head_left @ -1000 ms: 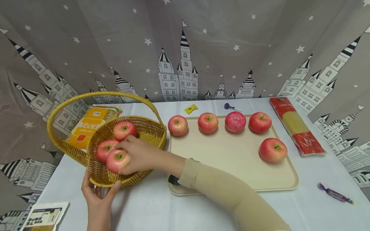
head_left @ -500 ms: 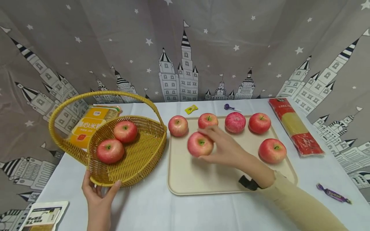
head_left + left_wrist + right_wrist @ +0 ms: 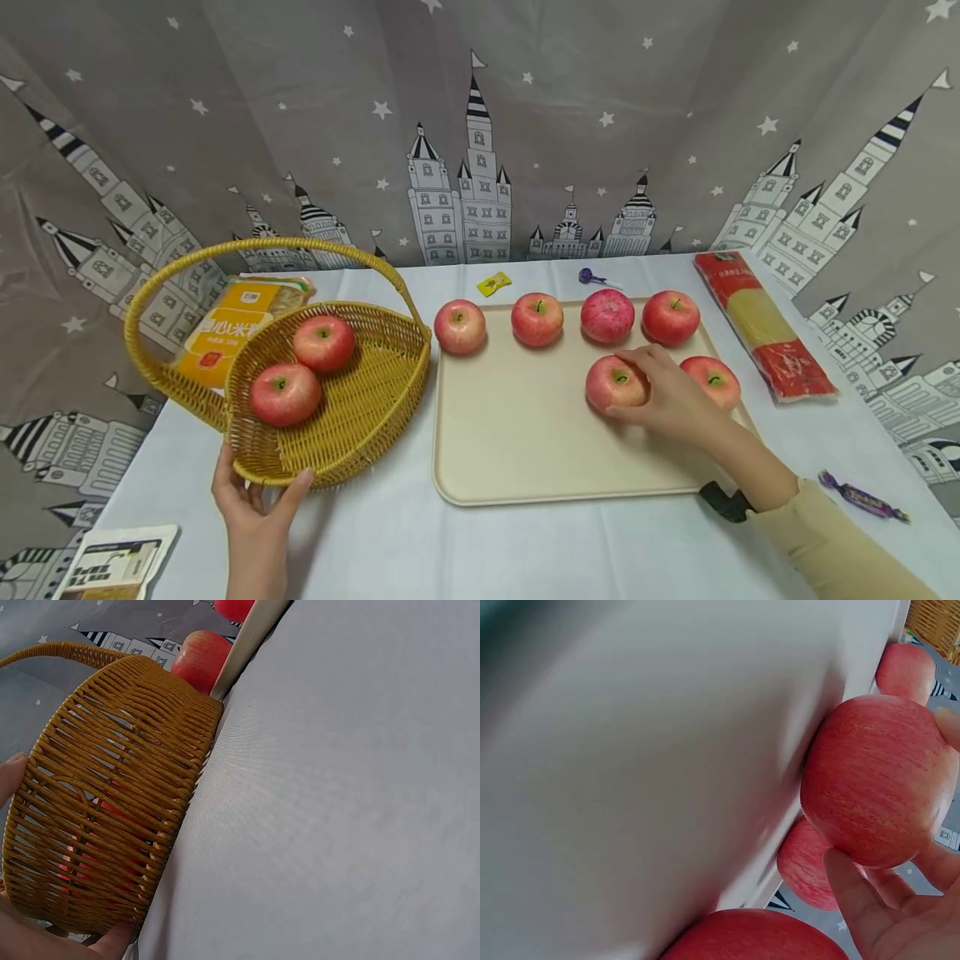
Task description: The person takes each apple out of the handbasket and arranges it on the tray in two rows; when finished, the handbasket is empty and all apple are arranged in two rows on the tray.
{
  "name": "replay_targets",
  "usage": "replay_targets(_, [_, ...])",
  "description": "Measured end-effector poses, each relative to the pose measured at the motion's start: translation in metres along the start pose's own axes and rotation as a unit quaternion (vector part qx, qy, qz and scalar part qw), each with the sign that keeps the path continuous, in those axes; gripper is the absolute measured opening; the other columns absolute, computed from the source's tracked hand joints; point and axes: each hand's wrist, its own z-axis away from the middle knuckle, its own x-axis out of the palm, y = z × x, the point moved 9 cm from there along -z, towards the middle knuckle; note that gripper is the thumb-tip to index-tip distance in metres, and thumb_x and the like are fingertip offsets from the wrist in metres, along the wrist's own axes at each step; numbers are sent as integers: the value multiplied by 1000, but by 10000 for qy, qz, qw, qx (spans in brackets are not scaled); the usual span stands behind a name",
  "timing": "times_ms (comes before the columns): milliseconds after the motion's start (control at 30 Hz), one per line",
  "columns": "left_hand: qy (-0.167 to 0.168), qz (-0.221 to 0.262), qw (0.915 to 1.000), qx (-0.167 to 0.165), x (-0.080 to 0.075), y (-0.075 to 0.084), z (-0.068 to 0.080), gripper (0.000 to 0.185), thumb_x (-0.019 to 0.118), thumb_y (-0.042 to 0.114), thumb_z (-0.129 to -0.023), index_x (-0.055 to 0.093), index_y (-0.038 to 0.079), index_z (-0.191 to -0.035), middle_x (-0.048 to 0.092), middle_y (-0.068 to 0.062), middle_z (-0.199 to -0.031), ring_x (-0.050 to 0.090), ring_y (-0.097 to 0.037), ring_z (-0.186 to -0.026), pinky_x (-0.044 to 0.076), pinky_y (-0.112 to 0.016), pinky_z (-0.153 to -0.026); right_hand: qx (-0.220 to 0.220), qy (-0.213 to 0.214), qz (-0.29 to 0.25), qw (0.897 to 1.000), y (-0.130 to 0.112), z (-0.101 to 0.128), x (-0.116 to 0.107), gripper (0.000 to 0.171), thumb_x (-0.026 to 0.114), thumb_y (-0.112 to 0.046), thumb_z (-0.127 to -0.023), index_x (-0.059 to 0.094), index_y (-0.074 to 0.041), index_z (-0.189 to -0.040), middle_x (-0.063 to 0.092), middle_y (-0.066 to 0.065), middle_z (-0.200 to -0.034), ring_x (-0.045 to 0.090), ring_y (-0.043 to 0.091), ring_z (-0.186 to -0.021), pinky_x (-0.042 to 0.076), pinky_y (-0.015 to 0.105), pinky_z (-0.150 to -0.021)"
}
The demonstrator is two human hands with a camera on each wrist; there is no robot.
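My right hand point(image 3: 669, 398) holds a red apple point(image 3: 615, 385) by its sides over the right half of the beige tray point(image 3: 510, 442). In the right wrist view this apple point(image 3: 877, 780) is low, at or just above the tray surface; whether it touches cannot be told. My left hand point(image 3: 258, 517) grips the near rim of a wicker basket point(image 3: 375, 400), seen from its woven side in the left wrist view. Two apples, one nearer point(image 3: 285, 395) and one farther point(image 3: 324, 343), lie at the basket's left.
Several apples line the tray's back edge, such as a darker one point(image 3: 607, 317); another apple point(image 3: 712, 382) sits right of my right hand. Around the tray lie a red-yellow packet point(image 3: 765, 325), a purple candy point(image 3: 862, 497), a lollipop point(image 3: 598, 277) and a yellow candy point(image 3: 494, 284).
My right hand has lifted one apple out of the basket and carried it rightward over the tray, lowering it beside the right-hand apple. My left hand has stayed on the basket rim.
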Motion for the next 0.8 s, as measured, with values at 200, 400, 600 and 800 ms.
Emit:
replay_targets(200, [36,-44,10000,-68,0,-1,0,100,71,9,-88,-2,40,-150,-3,4,-155,0,-6,-143,7,-22,-116,1,-41,100,9999,-5,-2,-10,91,76,-51,-78,35,-9,-148,35,18,-143,41,37,-125,42,63,-96])
replay_targets(400, [58,-93,9999,-86,-1,0,1,101,72,11,-88,-1,41,-150,-2,5,-156,0,-6,-143,7,-24,-116,-167,287,-296,9990,-33,-12,-31,89,75,-45,-81,32,-11,-150,32,16,-148,38,39,-127,43,62,-96])
replay_targets(600, [77,-105,9999,-101,-3,-1,1,101,72,11,-87,-2,40,-150,-2,3,-156,1,-7,-143,11,-25,-116,-431,218,-882,9949,-79,-34,-13,82,76,-43,-81,36,-20,-149,35,9,-150,35,33,-134,41,57,-100])
replay_targets(800, [60,-139,9998,-143,-2,-1,1,102,73,11,-87,-2,41,-150,-4,5,-157,1,-8,-144,16,-26,-115,-1394,110,-1392,9803,-145,-54,26,73,77,-35,-82,44,-13,-144,45,7,-143,44,26,-127,44,47,-102])
